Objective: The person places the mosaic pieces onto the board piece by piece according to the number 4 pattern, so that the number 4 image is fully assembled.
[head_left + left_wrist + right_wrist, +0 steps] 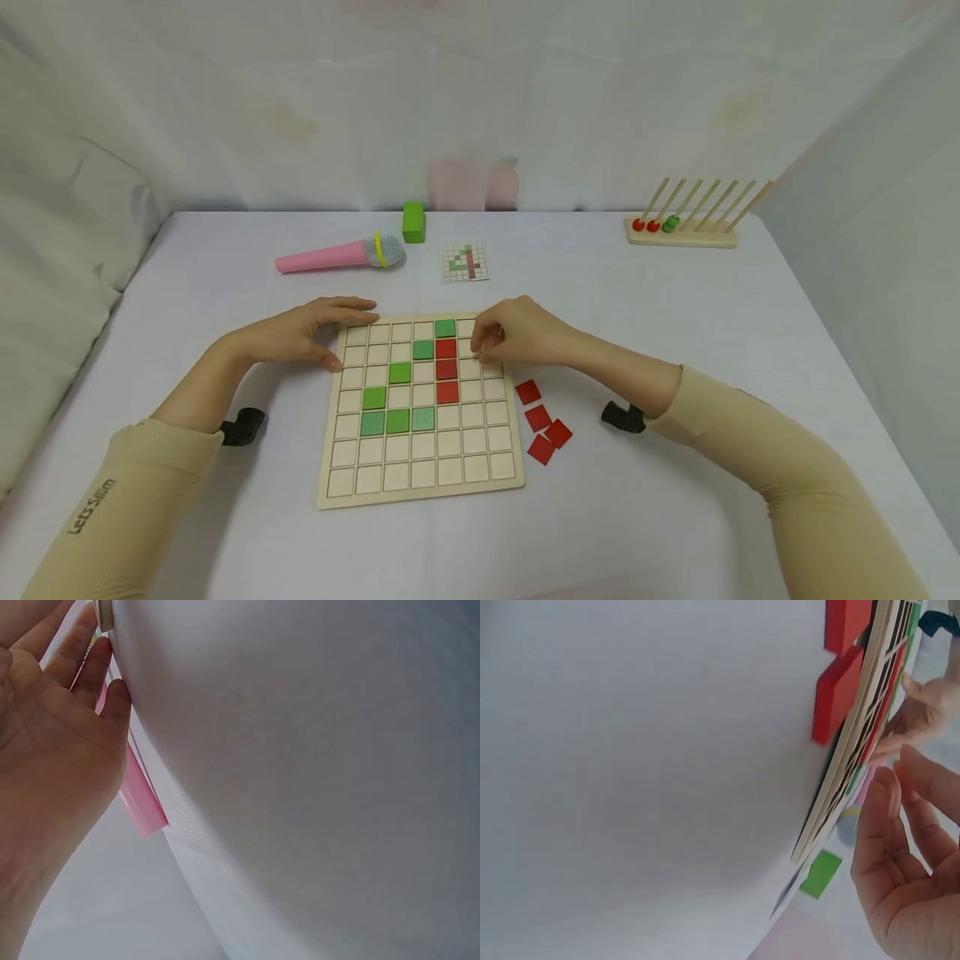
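Note:
A square wooden grid board [358, 492] lies on the table with green tiles [400, 372] set in a stepped line and a row. Red tiles [447, 369] run down one column beneath a top green tile. My left hand [300, 332] spans the board's upper left corner, its fingers along the far edge and the thumb at the left edge. Over the board's upper right part is my right hand [525, 330], fingers loosely bent. In the right wrist view, no tile shows between that hand's thumb and fingers [874, 817]. Several loose red tiles [542, 450] lie beside the board's right edge.
Beyond the board lie a pink toy microphone [330, 257], a green block [413, 222] and a small pattern card [450, 273]. A wooden peg stand [682, 238] with red and green beads stands at the back right. White cloth [480, 100] hangs behind the table.

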The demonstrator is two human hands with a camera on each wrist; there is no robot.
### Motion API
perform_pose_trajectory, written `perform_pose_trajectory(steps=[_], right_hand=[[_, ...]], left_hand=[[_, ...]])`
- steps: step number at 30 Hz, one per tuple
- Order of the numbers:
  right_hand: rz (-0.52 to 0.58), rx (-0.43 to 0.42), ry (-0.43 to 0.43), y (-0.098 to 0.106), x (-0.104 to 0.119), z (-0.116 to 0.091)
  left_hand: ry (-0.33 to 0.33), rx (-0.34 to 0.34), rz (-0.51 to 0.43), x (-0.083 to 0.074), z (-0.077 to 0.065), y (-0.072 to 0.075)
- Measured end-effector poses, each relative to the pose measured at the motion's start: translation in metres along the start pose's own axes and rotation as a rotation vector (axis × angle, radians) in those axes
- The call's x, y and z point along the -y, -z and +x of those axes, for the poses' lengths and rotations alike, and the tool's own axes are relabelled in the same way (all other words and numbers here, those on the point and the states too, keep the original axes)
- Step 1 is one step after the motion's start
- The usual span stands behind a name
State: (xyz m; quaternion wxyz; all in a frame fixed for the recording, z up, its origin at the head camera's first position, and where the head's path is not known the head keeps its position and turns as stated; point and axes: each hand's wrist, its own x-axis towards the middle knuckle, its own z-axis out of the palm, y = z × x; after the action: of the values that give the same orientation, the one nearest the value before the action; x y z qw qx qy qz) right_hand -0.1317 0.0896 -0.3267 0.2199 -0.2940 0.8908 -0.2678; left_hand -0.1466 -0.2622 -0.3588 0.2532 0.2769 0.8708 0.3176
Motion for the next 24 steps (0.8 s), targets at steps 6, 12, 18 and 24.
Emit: perform_pose_trajectory(steps=[6,12,18,24], right_hand=[[0.021,0.053,0.058,0.009,-0.017,-0.008],[0.035,0.199,0.140,0.018,-0.037,-0.016],[0.079,0.287,0.125,0.023,-0.047,-0.024],[0.103,0.323,0.110,0.016,-0.052,-0.025]], left_hand=[[0.000,0.004,0.008,0.000,0.001,0.000],[0.001,0.001,0.011,-0.002,0.000,0.000],[0.002,0.006,-0.001,-0.005,-0.001,0.001],[0.015,-0.001,0.016,-0.001,-0.001,-0.001]])
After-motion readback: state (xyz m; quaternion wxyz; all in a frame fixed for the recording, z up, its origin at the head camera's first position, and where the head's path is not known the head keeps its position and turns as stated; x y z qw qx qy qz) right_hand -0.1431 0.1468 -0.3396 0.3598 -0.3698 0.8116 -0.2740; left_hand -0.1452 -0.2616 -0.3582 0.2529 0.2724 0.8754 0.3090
